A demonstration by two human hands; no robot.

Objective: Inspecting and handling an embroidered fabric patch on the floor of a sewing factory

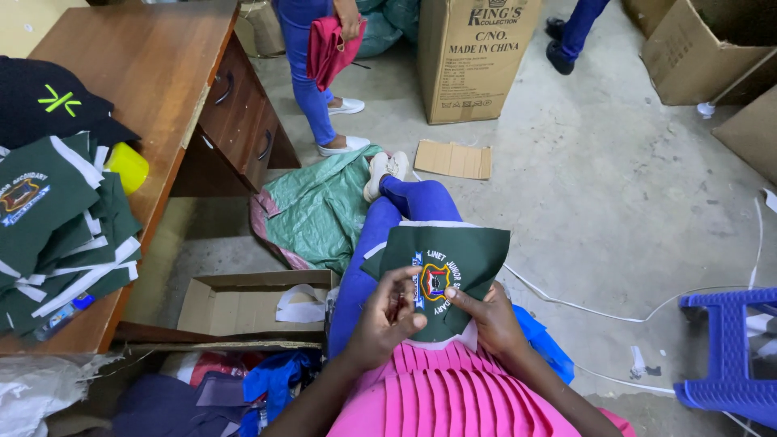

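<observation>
A dark green fabric piece (461, 247) with a white edge and an embroidered crest lies on my lap, over my blue trousers and pink pleated skirt (441, 396). My left hand (384, 320) pinches the cloth at the crest's left side, fingers curled onto it. At the crest's lower right, my right hand (490, 320) grips the fabric with thumb and forefinger.
A wooden desk (154, 73) at left carries a stack of similar green pieces (57, 235) and a yellow cup (128, 166). An open carton (243, 303) sits by my left knee, a green sack (320, 206) ahead. Another person in blue trousers (312, 89) stands holding red cloth. Blue plastic stool (728, 348) at right.
</observation>
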